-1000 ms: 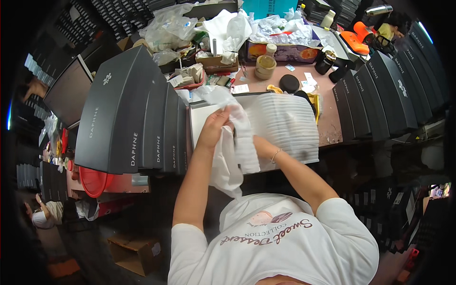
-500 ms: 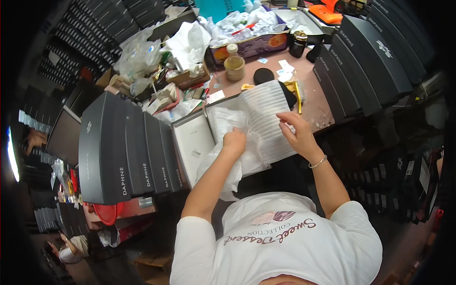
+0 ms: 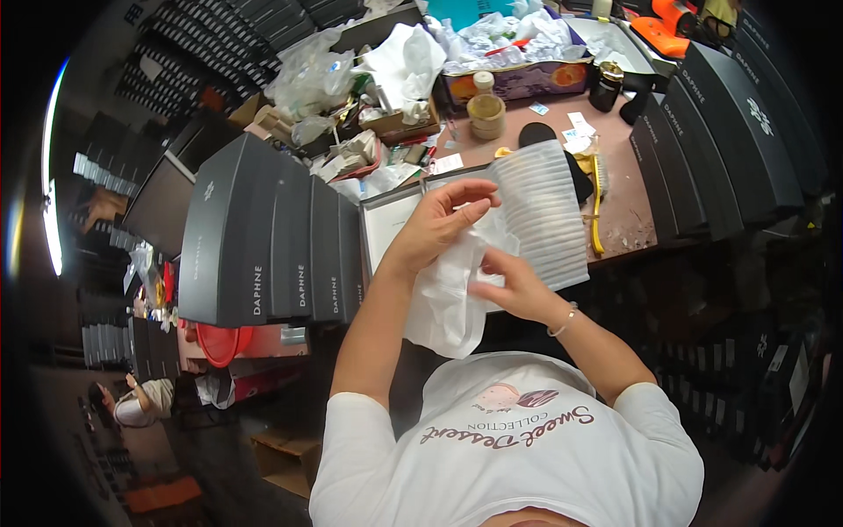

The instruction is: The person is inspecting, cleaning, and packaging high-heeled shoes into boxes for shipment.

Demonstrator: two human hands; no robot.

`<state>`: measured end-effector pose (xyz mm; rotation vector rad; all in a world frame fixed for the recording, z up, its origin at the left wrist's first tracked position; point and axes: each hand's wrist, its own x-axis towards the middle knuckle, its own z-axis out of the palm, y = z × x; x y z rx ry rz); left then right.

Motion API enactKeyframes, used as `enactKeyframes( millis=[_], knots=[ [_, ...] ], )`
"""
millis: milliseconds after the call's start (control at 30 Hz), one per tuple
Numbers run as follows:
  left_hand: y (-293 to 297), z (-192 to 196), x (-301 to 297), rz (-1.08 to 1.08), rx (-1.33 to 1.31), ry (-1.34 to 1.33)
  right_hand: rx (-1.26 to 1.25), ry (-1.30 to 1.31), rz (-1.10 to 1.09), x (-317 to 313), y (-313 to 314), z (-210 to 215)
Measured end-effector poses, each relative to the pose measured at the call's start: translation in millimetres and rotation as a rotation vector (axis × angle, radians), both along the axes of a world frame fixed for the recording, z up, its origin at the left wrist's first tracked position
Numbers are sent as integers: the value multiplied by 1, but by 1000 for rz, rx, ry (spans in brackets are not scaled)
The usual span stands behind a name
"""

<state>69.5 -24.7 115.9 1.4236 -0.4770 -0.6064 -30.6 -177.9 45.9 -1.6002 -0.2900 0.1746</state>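
Note:
A crumpled sheet of white wrapping paper [image 3: 452, 303] hangs between my hands over the near side of an open shallow box [image 3: 383, 220]. My left hand [image 3: 439, 227] is above the paper at its left, its fingers loosely bent and thumb apart, with nothing visible in them. Lower and to the right, my right hand [image 3: 522, 288] pinches the paper's right side between thumb and fingers. A ribbed white foam sheet [image 3: 540, 211] lies at the right over the box, beyond my right hand. Whatever lies under the paper is hidden.
Dark lidded boxes stand in a left stack [image 3: 237, 228] and a right stack [image 3: 729, 132]. Behind are a jar [image 3: 486, 114], a black bottle [image 3: 606, 86], a yellow-handled brush [image 3: 598, 206] and a purple carton [image 3: 518, 82] full of crumpled paper. Plastic bags [image 3: 307, 83] clutter the back left.
My left hand has come off the paper in the box and risen. My right hand has moved left and down onto the paper, which is lifted and bunched nearer me. The view has shifted.

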Motion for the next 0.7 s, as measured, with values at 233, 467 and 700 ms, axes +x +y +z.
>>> enactKeyframes(
  millis=[233, 467, 700],
  knots=[
    [58, 12, -54, 570, 610, -927, -124, -272, -108, 29, 24, 20],
    [103, -74, -70, 532, 288, -78, -165, -237, 79, 12, 25, 19],
    [141, -11, -55, 1309, -20, -654, -105, -65, -793, -34, -129, -19]
  ],
)
